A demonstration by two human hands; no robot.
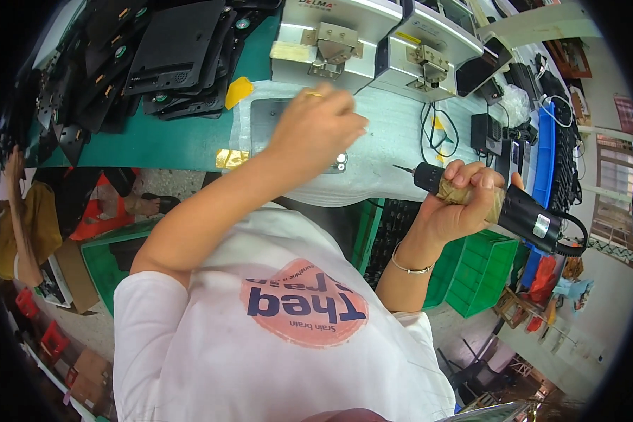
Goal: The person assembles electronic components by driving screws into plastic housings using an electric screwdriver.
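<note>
In my right hand (464, 197) is a black electric screwdriver (531, 216), its grip wrapped in tan tape. Its thin bit points left over the bench edge, apart from any part. My left hand (320, 130) is closed, fingertips curled together and a little smeared; whatever they may hold is hidden. It hovers above a dark grey flat panel (266, 112), covering much of it. The panel lies on a white foam sheet (383, 169). Just beyond my left hand stands a silver screw feeder (362, 70), with a second screw feeder (429, 67) to its right.
Black plastic panels (176, 49) are piled on the green bench (190, 144) at left. Yellow tape (232, 159) lies by the foam. Cables and a black power box (485, 133) sit at right. Green crates (482, 274) stand below. Another person's arm (21, 211) shows far left.
</note>
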